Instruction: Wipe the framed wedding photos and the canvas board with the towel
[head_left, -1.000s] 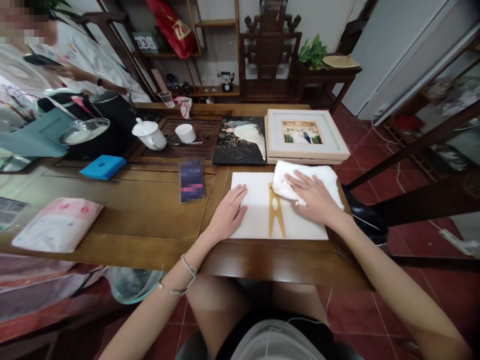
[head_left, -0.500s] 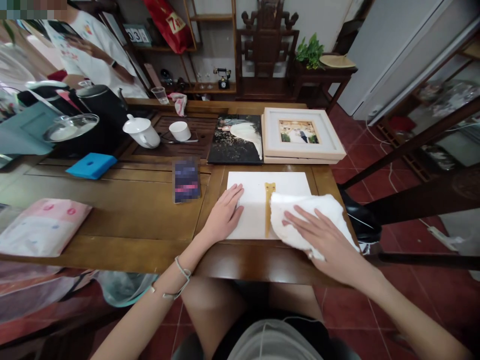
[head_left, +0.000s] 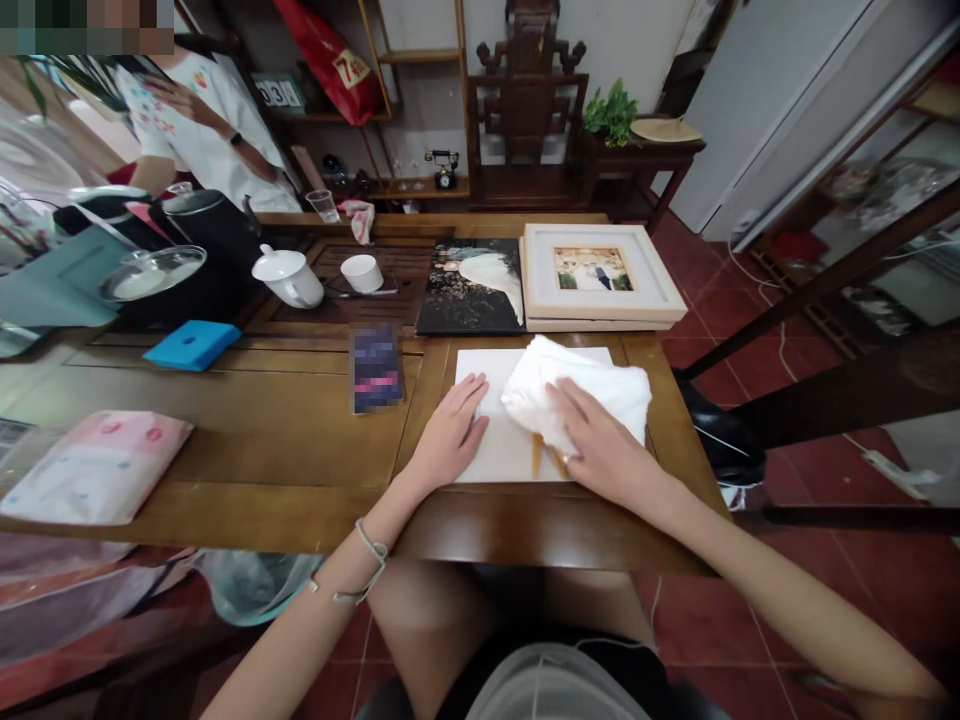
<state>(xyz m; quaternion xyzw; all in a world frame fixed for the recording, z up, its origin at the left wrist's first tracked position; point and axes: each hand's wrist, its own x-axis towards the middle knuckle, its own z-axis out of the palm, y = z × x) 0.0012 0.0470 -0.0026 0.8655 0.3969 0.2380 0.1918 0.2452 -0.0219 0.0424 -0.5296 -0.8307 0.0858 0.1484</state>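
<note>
I think I am at the wiping part. The white board lies flat on the brown table in front of me, and I'll call it the middle of my clock. My left hand is at nine o'clock, resting over the board's edge, with its fingers straight and holding nothing. My right hand comes in from four o'clock, and its fingers lie long on top of a white cloth. My thumb does not show well, so I cannot tell if I pinch the cloth or just push it. The cloth sits bunched on the board, toward two o'clock, and a yellow shape pokes out under it at six. Past the board, a black picture is at eleven o'clock and a framed picture at one. To rub from here, I'd say my left hand must hold the board steady while my right hand presses softly.
</note>
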